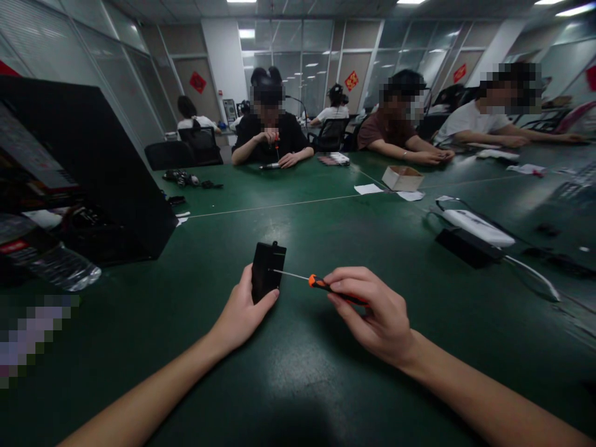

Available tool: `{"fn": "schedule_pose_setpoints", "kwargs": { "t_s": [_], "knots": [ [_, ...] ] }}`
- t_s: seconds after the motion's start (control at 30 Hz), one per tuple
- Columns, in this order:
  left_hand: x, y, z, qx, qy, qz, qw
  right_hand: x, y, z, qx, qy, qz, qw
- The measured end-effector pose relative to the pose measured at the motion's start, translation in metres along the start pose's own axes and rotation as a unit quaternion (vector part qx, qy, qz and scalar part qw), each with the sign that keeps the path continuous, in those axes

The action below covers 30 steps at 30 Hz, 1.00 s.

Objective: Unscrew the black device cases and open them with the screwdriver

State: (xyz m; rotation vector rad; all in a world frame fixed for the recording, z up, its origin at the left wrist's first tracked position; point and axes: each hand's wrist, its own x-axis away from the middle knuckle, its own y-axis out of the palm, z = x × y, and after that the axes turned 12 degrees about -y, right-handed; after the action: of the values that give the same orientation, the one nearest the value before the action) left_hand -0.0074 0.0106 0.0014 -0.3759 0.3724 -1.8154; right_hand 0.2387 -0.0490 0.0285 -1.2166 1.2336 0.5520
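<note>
My left hand (246,307) grips a flat black rectangular box (267,264) by its lower part, thumb along the near right edge. The box is tilted up off the green table and has a small tab at its top end. In my right hand (372,307) is a screwdriver (319,282) with an orange and black handle, held between thumb and fingers. Its thin metal shaft points left, and the tip meets the face of the box near the middle. Whether a screw sits under the tip is too small to tell.
At the left stand a large black case (107,167) and a clear plastic bottle (65,264). A white power strip (477,226) and a black adapter (468,247) with cables lie right. Farther back is a small cardboard box (403,178). Several people sit around the green table (223,236).
</note>
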Motion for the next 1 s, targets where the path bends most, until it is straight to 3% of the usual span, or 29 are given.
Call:
{"fn": "schedule_pose_setpoints", "kwargs": {
  "t_s": [0.43,0.6,0.8,1.0],
  "knots": [
    [0.0016,-0.0017,0.0063,-0.071,0.001,0.013,0.997,-0.0044,-0.0016,-0.0052,0.037,-0.018,-0.013,0.999],
    [0.0015,-0.0021,0.0066,-0.072,0.0,0.014,0.997,-0.0033,-0.0005,-0.0051,0.022,-0.019,-0.045,0.999],
    [0.002,-0.0015,0.0072,-0.051,-0.001,0.003,0.999,-0.0036,0.0014,-0.0045,0.048,-0.003,0.004,0.999],
    [0.0017,-0.0013,0.0073,-0.062,0.0,0.007,0.998,-0.0047,-0.0006,-0.0022,0.024,0.003,-0.023,0.999]
  ]
}}
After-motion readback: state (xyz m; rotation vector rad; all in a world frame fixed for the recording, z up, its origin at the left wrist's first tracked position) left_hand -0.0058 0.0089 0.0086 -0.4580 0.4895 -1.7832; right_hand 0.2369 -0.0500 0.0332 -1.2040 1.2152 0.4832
